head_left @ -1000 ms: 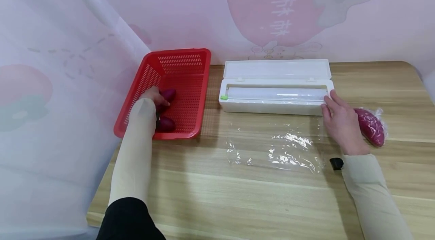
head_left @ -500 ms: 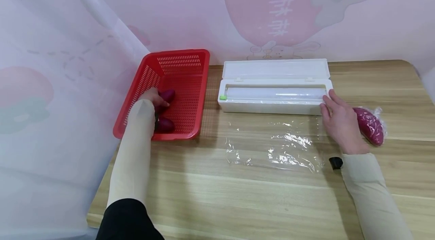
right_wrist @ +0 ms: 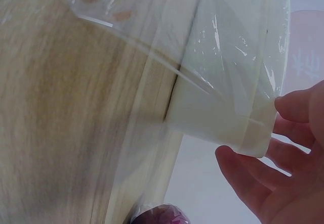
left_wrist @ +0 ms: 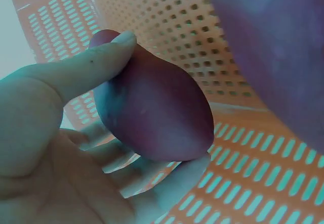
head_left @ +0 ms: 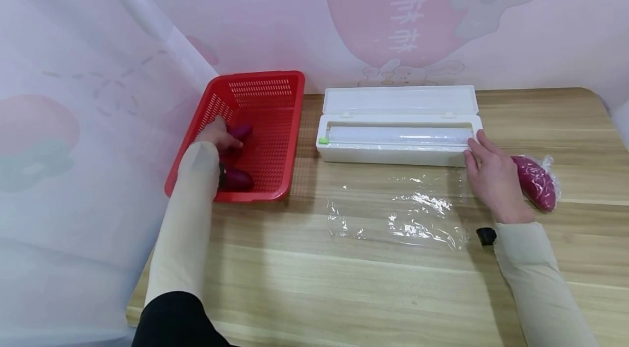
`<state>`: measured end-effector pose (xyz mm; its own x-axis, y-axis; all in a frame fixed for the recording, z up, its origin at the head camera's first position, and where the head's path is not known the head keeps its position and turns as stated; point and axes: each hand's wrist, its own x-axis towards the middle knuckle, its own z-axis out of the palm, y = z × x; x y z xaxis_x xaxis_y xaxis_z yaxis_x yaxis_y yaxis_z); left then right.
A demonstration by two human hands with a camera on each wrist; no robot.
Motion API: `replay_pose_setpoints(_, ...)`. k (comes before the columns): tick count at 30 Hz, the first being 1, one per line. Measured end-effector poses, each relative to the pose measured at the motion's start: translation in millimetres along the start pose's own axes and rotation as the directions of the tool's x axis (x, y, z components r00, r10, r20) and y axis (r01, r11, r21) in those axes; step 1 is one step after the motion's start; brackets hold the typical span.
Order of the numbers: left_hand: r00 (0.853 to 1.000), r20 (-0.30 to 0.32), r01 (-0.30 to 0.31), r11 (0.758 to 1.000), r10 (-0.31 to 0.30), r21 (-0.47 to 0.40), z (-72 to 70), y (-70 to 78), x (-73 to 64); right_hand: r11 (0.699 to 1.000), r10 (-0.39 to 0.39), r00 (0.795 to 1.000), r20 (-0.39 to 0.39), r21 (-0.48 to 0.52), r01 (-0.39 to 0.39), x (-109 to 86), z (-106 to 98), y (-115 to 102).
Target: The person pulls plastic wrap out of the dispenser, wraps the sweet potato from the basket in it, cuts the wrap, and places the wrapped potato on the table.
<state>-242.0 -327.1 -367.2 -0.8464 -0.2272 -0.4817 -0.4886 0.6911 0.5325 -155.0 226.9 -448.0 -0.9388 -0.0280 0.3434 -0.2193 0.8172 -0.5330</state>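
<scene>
Inside the red basket [head_left: 295,134], my left hand [head_left: 218,133] grips a purple sweet potato [left_wrist: 157,107]. In the left wrist view the thumb lies over its narrow end and the fingers curl beneath it. Another sweet potato [head_left: 236,179] lies near the basket's front wall, and part of a sweet potato [head_left: 241,131] shows beside the hand. My right hand [head_left: 496,180] holds the right end of a white cling film box [head_left: 393,156], its fingertips around the corner. The box's lid stands open at the back. Clear cling film [head_left: 417,213] spreads from its front over the table.
A sweet potato wrapped in film [head_left: 535,183] lies to the right of my right hand. The wooden table [head_left: 344,292] stretches in front of the box. A printed curtain [head_left: 275,14] hangs behind and along the left side. A small black object [head_left: 486,236] shows by the right cuff.
My left hand has shifted slightly left and away from me inside the basket. The right hand, cling film box and spread film stay in place.
</scene>
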Motion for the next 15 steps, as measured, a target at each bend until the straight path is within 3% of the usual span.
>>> replay_pose_setpoints(8,0.994,-0.008,-0.103,0.99,0.105,0.098,-6.2,13.4,-3.7,1.0,0.016,1.0,0.022,0.005,-0.016,0.6,-2,-1)
replay_pose_setpoints(15,0.982,-0.046,-0.166,0.959,0.181,0.23,-4.2,33.7,-25.7,1.0,0.004,1.0,0.006,0.011,-0.004,1.2,-1,-1)
